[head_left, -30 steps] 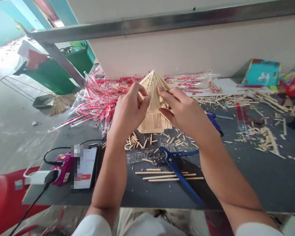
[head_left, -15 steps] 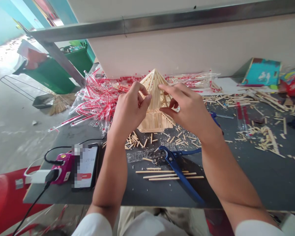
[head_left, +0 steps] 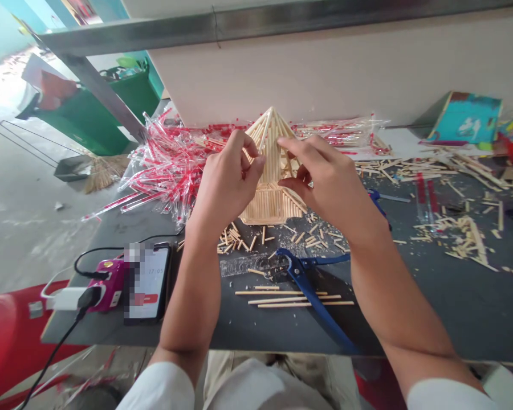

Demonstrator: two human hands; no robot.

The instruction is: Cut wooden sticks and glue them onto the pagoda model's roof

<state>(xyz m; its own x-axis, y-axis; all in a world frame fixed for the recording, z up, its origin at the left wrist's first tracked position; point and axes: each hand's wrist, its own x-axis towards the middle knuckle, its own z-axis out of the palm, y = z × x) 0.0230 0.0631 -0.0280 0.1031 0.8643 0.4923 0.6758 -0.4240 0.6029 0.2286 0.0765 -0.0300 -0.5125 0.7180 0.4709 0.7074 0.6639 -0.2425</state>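
Note:
A small house-like model of thin wooden sticks [head_left: 263, 208] stands toward the back of the dark table, with a pointed, slatted roof. At the roof's left side is my left hand [head_left: 226, 176], its fingers curled and its thumb near the index finger in a pinch; what lies between them is hidden. My right hand [head_left: 331, 182] is at the roof's right side. Its index fingertip rests on a roof stick and its thumb is spread lower down, apart from the index finger. Several loose sticks [head_left: 299, 300] and a blue-handled cutter [head_left: 308, 287] lie in front of the model.
Red-and-clear plastic wrappers [head_left: 171, 165] are heaped at the back left. Short stick offcuts [head_left: 235, 239] and more scraps [head_left: 468, 242] litter the table. A phone [head_left: 149, 285] and a magenta adapter with cables [head_left: 106, 285] sit at the left front. Green bins [head_left: 83, 122] stand beyond the table.
The whole view has shifted slightly, so the table appears a little higher. Both hands keep nearly the same pose at the roof, and the model stays in place.

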